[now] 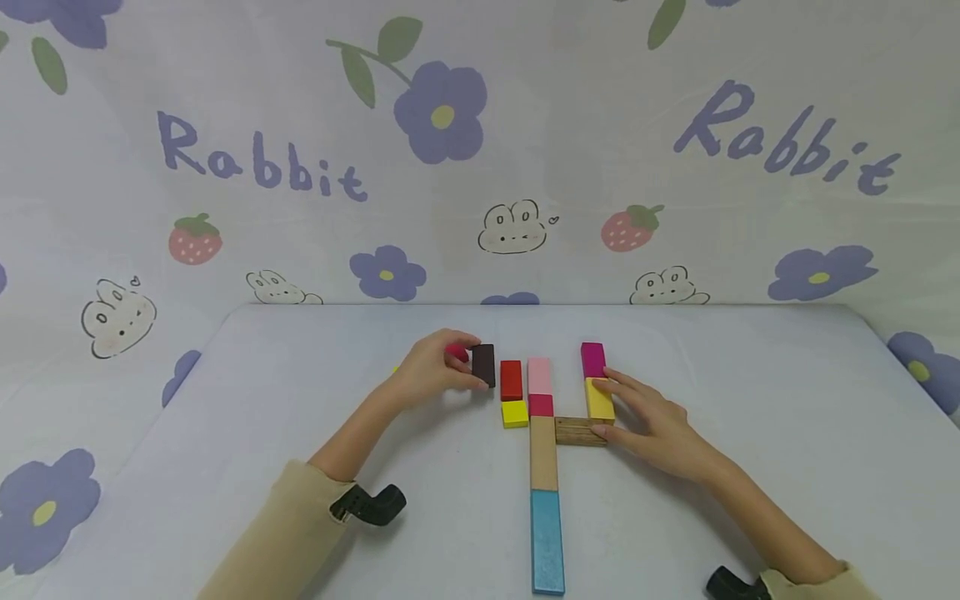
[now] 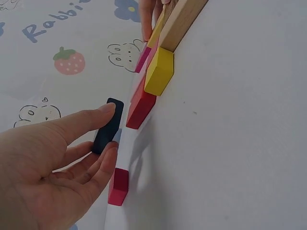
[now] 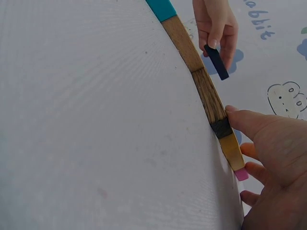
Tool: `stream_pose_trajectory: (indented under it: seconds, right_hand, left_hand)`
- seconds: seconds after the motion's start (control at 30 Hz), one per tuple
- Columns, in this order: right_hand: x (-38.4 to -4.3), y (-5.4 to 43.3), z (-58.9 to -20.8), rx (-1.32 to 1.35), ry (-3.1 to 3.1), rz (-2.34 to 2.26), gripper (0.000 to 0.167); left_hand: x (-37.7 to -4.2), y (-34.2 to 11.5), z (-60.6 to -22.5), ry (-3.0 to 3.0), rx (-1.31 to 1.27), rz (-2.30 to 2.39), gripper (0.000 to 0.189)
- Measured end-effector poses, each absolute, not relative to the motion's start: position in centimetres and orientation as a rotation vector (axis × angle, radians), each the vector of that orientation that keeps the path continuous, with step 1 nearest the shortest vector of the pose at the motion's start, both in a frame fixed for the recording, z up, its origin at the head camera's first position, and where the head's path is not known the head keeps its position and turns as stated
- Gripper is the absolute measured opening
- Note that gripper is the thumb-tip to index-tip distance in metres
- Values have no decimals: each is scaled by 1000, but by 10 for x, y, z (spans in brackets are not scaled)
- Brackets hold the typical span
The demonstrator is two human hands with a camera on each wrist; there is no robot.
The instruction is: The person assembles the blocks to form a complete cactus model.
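My left hand (image 1: 435, 367) pinches a black block (image 1: 483, 366) between thumb and fingers, standing on end left of a red block (image 1: 511, 381). In the left wrist view the black block (image 2: 108, 125) appears tilted. My right hand (image 1: 660, 421) rests beside a yellow block (image 1: 599, 398) and a brown wood-grained block (image 1: 579, 431). Its thumb touches the brown block, and its fingers lie along the yellow one. A magenta block (image 1: 592, 359) adjoins the yellow block's far end. Partly hidden behind the left fingers is a crimson block (image 1: 456, 352).
A line of blocks runs toward me: pink (image 1: 539, 375), crimson (image 1: 541, 405), tan (image 1: 543, 453) and blue (image 1: 547, 542). Below the red block lies a small yellow block (image 1: 514, 414). A yellow bit (image 1: 395, 369) peeks out left of the left hand. A patterned cloth (image 1: 570, 125) hangs behind the white table (image 1: 247, 400).
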State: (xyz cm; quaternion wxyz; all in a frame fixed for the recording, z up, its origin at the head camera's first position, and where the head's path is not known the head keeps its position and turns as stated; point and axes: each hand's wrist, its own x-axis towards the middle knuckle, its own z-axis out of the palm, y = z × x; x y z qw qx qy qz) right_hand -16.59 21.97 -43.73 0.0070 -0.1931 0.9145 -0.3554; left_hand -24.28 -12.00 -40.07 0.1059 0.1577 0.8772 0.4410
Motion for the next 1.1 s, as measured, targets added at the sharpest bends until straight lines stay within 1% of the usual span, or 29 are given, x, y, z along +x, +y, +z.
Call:
stream_pose_trajectory:
  seconds: [0.6,1.1]
  right_hand:
    - [-168,222,-439,-584,2847,-1112,65]
    - [-168,221,-440,-574,2861,-1101,66]
  left_hand:
    - [-276,-79,-398,2572,472,1246,63]
    - [-294,-62,-398,2622,431,1242,66]
